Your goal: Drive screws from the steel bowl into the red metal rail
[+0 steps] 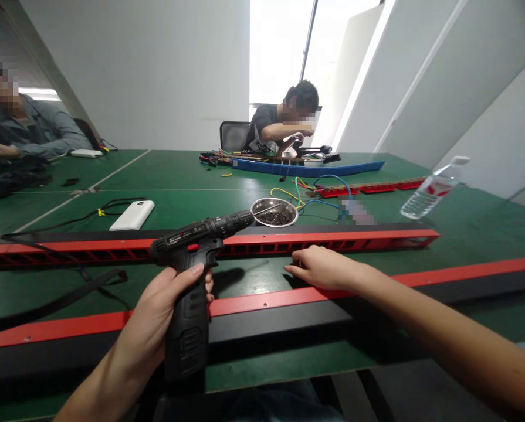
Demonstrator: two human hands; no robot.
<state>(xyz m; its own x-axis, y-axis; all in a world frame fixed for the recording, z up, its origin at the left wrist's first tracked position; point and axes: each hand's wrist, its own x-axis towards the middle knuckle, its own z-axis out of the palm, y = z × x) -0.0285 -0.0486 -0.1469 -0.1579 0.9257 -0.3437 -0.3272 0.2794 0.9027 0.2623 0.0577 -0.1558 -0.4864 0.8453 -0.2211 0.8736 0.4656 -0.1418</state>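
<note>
At the far left I see a seated person's grey sleeve (46, 132) resting on the green table (178, 176), well apart from my work; nearer, a white power bank (132, 215) lies with its black cable (90, 214) trailing left, just beyond the slotted red rail (332, 239) that runs across the table. My left hand (165, 310) is clenched round the grip of the black cordless screwdriver (192, 258), forefinger lying along the body near the red switch, nose pointing right and slightly up toward the steel bowl of screws (274, 212); the driver looks dense and bottom-heavy at the battery, rigid, with a ribbed handle that should not slip, so the handle is the place to hold it. Just right of it, my right hand (321, 268) rests flat with loose fingers on the top edge of the near red-and-black rail (262, 302), pressing rather than gripping; I judge that rail long, stiff and light sheet metal, with thin edges that could bite, best steadied from above near its screw holes. Between the two rails lies a bare green strip, the open room for moving the driver; the near rail sits close to the table edge. Farther right, coloured wires (306, 193), a tilted plastic water bottle (433, 189), and another person (284, 123) working at the far side.
</note>
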